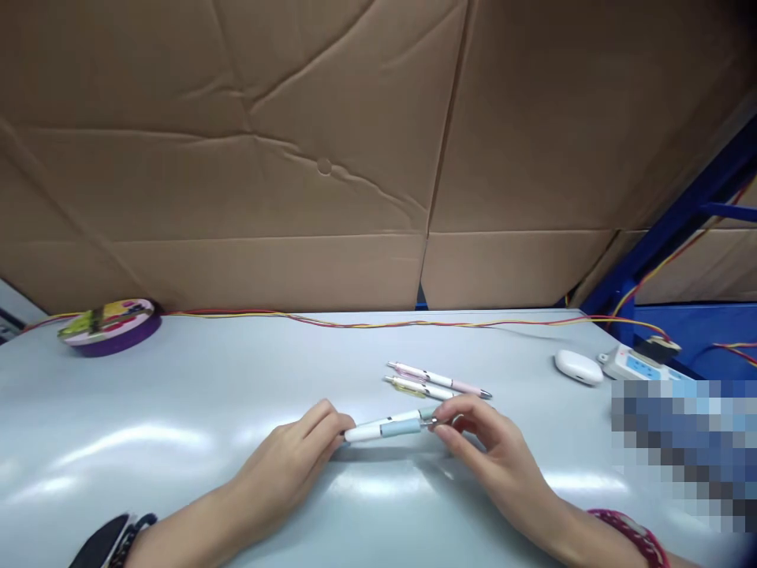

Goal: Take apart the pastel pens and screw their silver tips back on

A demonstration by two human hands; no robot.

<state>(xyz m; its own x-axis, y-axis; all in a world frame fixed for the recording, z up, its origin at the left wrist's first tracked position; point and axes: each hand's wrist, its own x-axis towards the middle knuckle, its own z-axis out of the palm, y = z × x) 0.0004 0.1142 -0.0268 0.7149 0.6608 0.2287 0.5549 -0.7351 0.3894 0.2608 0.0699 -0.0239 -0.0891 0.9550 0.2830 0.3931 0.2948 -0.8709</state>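
A white pen with a light blue grip [400, 427] is held level between my two hands, just above the table. My left hand [296, 446] has its fingers closed at the pen's white end. At the silvery tip, the fingers of my right hand [494, 446] pinch. Right behind it runs a second white pen with a pale green grip [426, 412], partly covered by the blue one and my right fingers; whether it is held too I cannot tell. Beyond lie a pink-and-white pen [438, 379] and a yellow-and-white pen [414, 386], side by side.
A white table [206, 379] spans the view, with cardboard [284, 181] standing behind it. Red and yellow wires [355, 325] run along the back edge to a power strip [642, 364]. A white rounded case [578, 367] sits right; a purple round tin [112, 327] stands far left.
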